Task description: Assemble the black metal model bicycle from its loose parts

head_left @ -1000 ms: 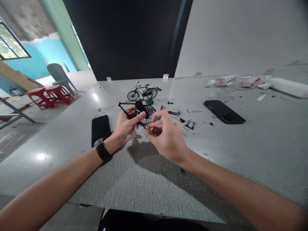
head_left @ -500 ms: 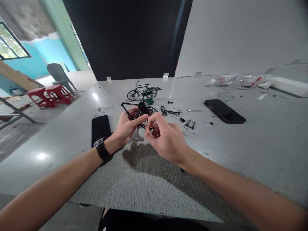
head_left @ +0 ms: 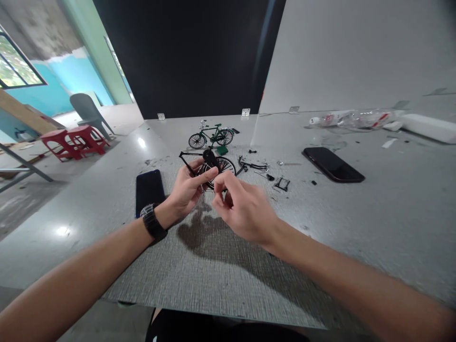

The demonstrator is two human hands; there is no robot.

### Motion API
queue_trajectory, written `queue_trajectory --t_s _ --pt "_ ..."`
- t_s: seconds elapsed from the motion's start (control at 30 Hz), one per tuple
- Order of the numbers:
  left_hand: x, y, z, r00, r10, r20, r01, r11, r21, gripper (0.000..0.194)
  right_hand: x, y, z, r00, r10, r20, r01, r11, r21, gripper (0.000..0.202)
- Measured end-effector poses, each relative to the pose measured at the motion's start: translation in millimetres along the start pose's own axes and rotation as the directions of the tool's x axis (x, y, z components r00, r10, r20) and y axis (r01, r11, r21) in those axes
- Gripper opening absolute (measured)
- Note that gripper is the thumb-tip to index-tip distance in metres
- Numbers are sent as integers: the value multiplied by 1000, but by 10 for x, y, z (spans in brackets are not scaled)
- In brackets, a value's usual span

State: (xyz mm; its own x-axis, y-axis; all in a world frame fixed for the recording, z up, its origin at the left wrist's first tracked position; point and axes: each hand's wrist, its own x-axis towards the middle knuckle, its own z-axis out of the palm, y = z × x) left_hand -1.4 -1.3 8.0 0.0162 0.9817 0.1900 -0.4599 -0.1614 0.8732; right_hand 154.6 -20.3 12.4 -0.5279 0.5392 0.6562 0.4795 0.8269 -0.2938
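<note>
My left hand [head_left: 188, 187] grips a small black model bicycle frame [head_left: 190, 154] with one spoked wheel [head_left: 228, 165] fitted, the thumb pressing near the black chain cover [head_left: 211, 159]. Close by the lower edge of that wheel, my right hand [head_left: 245, 204] has thumb and forefinger pinched together; whatever lies between the fingertips is too small to make out. Behind the hands a green model bicycle [head_left: 215, 137] stands upright, a small green piece [head_left: 222, 150] beside it. To the right lie a thin black bicycle part [head_left: 253, 165] and a small black rack-like piece [head_left: 282, 184].
A dark phone [head_left: 149, 187] lies left of my left wrist, and a black phone [head_left: 333, 164] at the right. Clear plastic packaging [head_left: 359, 118] and a white foam block [head_left: 429, 128] sit at the back right. A black panel [head_left: 192, 57] rises behind the table.
My right hand has shifted slightly down from the wheel, so more of its rim shows. The left hand keeps its grip on the frame almost unmoved.
</note>
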Motion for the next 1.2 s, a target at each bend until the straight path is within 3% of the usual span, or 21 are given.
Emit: queue_trajectory --t_s 0.1,0.23,0.4,0.63,0.93,1.03,1.2 --pt "7 0 -12 999 -4 35 4 1000 -2 20 9 -7 -10 1000 19 -11 -19 1000 8 12" --pt "19 -1 -34 998 6 61 -7 1000 23 20 12 -7 -4 995 -91 -35 88 993 -75 7" --pt "21 -15 -47 997 29 73 -34 996 77 18 4 -11 -1 985 -168 31 170 960 -223 8" --pt "31 -30 -50 988 81 135 -104 980 171 18 -6 -6 -7 995 -98 11 99 991 -92 7" --pt "41 13 -34 1000 -4 -20 4 1000 2 20 12 24 -4 1000 7 19 -6 999 -39 5" --pt "59 9 -51 997 -36 -63 34 999 -35 22 7 37 -8 999 -19 48 24 993 -113 8" --pt "87 11 -91 987 -63 -146 60 998 -23 25 20 29 -46 978 -42 206 108 941 -321 19"
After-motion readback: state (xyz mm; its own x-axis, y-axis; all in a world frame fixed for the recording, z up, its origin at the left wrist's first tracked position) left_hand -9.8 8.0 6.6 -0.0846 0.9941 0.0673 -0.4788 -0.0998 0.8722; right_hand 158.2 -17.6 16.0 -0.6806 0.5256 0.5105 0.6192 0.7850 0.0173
